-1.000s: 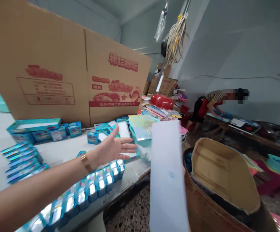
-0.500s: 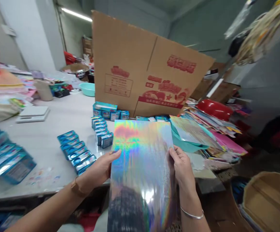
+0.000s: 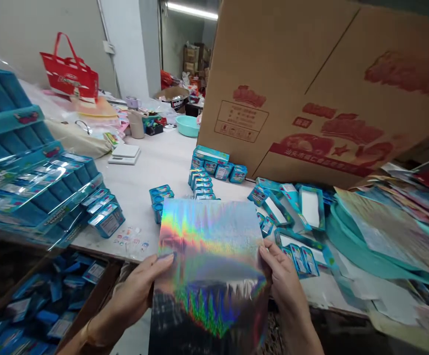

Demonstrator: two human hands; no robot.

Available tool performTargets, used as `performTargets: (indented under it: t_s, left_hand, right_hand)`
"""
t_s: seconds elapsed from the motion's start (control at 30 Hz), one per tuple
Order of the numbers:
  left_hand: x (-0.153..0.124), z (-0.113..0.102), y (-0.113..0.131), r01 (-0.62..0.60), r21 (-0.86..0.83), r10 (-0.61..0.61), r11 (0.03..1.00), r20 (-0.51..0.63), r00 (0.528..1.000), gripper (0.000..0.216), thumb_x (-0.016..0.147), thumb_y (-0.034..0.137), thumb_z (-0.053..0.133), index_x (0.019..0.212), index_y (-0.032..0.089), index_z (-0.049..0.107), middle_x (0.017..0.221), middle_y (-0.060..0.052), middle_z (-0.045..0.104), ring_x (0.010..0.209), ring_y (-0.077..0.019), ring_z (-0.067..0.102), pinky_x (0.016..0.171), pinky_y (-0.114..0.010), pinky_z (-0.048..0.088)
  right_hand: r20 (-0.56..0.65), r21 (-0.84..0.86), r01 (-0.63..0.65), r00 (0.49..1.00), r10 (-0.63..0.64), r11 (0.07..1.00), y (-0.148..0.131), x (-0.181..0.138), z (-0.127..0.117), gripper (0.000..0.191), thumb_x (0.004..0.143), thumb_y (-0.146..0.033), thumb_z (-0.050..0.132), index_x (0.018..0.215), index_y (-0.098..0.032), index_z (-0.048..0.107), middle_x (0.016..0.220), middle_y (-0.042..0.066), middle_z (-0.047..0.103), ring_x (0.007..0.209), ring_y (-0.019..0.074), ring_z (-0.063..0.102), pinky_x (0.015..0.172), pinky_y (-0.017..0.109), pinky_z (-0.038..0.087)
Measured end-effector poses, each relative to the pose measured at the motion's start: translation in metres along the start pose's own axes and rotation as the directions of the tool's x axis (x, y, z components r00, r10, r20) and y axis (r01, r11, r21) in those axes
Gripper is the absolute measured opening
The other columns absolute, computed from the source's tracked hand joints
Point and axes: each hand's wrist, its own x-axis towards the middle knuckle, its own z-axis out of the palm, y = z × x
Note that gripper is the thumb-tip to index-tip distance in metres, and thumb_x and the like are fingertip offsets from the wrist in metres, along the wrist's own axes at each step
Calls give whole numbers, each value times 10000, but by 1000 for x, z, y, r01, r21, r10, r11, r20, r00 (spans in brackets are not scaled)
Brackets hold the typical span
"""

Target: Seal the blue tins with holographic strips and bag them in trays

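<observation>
A shiny holographic sheet point(image 3: 210, 256) with rainbow reflections is held up in front of me, over the table's front edge. Its left edge is gripped by my left hand point(image 3: 140, 283), thumb on the face and fingers behind. On the opposite edge, my right hand point(image 3: 283, 273) pinches the sheet in the same way. Just beyond its top edge stand small blue boxes point(image 3: 201, 183) in a row. Right of the sheet lie open blue cartons point(image 3: 310, 207), some with small boxes in or beside them.
A large brown cardboard box point(image 3: 292, 98) rises behind the table. Stacked blue display boxes point(image 3: 33, 172) fill the left side, above a bin of loose blue boxes point(image 3: 52, 301). A white scale point(image 3: 125, 153) and turquoise basin point(image 3: 188, 125) sit farther back. Piled sheets point(image 3: 392, 231) cover the right.
My view has swung to the left, bringing the stacked display boxes and red bag into sight. Both hands still hold the sheet, which now sits lower and tilts differently, with shifted reflections.
</observation>
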Motion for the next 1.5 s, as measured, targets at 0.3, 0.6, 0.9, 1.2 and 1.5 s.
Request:
performTargets:
  t_s: [0.3, 0.6, 0.9, 1.2, 1.5]
  left_hand:
    - [4, -17, -15, 140, -86, -146, 986, -65, 987, 347, 705, 354, 855, 993, 177, 778, 1041, -88, 781, 1033, -322, 716, 773, -332, 598]
    - [6, -16, -14, 134, -72, -138, 988, -66, 988, 344, 717, 363, 846, 1005, 187, 781, 1069, -87, 775, 1053, -335, 702, 723, -321, 593]
    - [17, -15, 6, -25, 9, 25, 1000, -16, 1000, 360, 792, 368, 785, 1097, 177, 767, 1104, -88, 771, 1034, -281, 708, 837, -300, 573]
    - [35, 10, 18, -335, 96, 325, 938, 101, 940, 623, 874, 350, 712, 1449, 234, 502, 1172, -94, 739, 939, -234, 726, 777, -290, 586]
    - [25, -11, -6, -409, 342, 392, 846, 120, 912, 760, 822, 313, 765, 1500, 314, 423, 1439, -81, 561, 1039, -208, 684, 897, -264, 549]
  right_hand:
    - [-13, 89, -141, 990, 143, 986, 16, -6, 1, 330, 719, -414, 817, 992, -272, 699, 829, 35, 739, 672, 217, 681, 595, 295, 510]
    - [57, 146, -185, 982, 179, 972, 19, 3, 2, 356, 748, -397, 810, 1059, -275, 687, 859, 32, 734, 692, 213, 675, 608, 292, 501]
    - [-59, 59, -118, 991, 122, 991, 22, -4, -2, 373, 723, -429, 835, 987, -237, 656, 612, -43, 583, 487, 103, 492, 459, 179, 370]
    - [-157, -11, 150, 976, -150, 989, 0, -22, 21, 788, 746, -377, 826, 1435, -373, 445, 1043, 37, 718, 684, 143, 642, 568, 233, 536]
    - [-210, -112, 125, 967, -146, 986, 12, -23, 8, 784, 817, -368, 771, 1499, -401, 385, 759, -40, 572, 578, 108, 521, 459, 201, 489]
